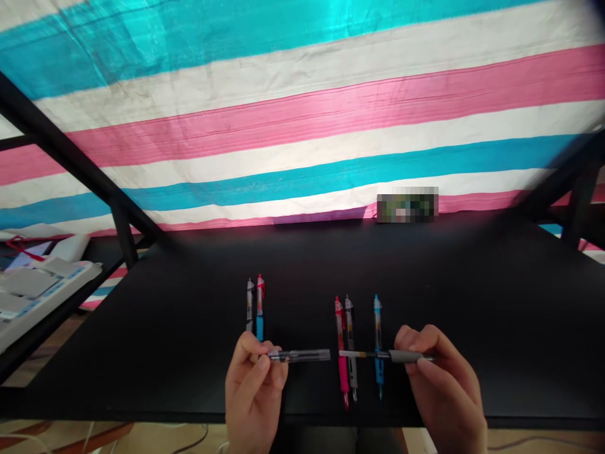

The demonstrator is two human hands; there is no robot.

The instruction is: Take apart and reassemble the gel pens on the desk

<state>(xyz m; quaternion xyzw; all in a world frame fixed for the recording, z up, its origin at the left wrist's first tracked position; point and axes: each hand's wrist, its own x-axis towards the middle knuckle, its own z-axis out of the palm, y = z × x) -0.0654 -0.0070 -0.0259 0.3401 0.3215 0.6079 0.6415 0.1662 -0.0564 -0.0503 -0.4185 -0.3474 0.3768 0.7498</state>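
Observation:
My left hand [255,384] pinches a clear pen barrel [302,356], held level above the black table [189,328]. My right hand [444,384] pinches the grey grip section with its refill [378,355], pointed at the barrel; a small gap separates the two parts. Under the refill lie three whole pens: a pink one [341,353], a grey one [350,334] and a blue one [377,328]. Two more pens [255,302], one grey and one blue with a red top, lie side by side just beyond my left hand.
A striped pink, white and turquoise cloth [302,126] hangs behind the table. Black frame bars [70,157] slant at left and right. A white box-like object [38,284] sits at the far left. A small blurred item [407,204] stands at the table's back edge.

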